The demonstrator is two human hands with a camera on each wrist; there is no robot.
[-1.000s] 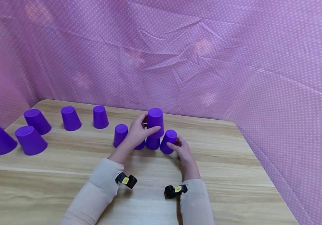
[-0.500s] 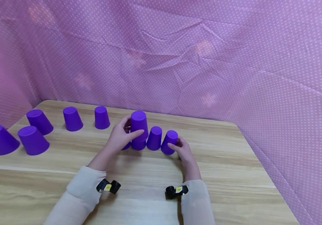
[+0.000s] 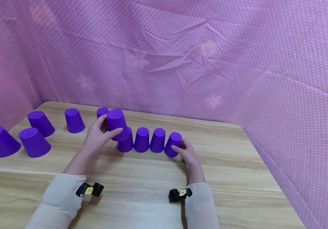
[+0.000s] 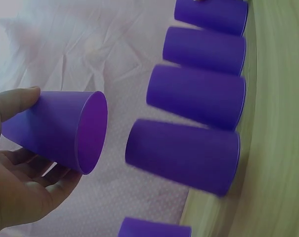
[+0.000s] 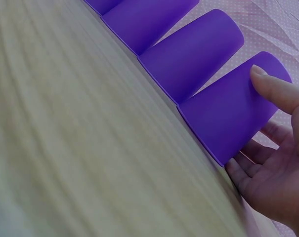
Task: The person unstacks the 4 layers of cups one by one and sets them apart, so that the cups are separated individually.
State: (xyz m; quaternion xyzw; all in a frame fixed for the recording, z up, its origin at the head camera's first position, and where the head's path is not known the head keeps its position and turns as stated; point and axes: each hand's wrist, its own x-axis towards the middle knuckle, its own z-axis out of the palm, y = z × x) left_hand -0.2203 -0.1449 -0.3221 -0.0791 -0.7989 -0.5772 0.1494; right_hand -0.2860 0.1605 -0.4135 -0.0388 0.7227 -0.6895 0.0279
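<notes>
My left hand [image 3: 97, 135] grips an upside-down purple cup [image 3: 117, 122], raised off the table near the left end of a row of cups. Its open rim shows in the left wrist view, apart from the cups beside it. That row stands upside down side by side: a leftmost cup [image 3: 126, 141] partly hidden by the raised one, a second cup [image 3: 141, 140], a third cup [image 3: 157, 140] and a rightmost cup [image 3: 172, 145]. Around the rightmost cup, my right hand [image 3: 187, 153] curls its thumb and fingers while the cup stands on the table.
More purple cups stand upside down at the left: one at the near left [image 3: 0, 142], another beside it [image 3: 35, 143], and others behind. A cup [image 3: 102, 111] is partly hidden by my left hand. Pink dotted cloth [image 3: 164, 63] hangs behind the wooden table [image 3: 238, 178].
My left hand has carried its cup leftward along the row, from above the right part to the left end, uncovering the cups beneath. My right hand stays on the rightmost cup.
</notes>
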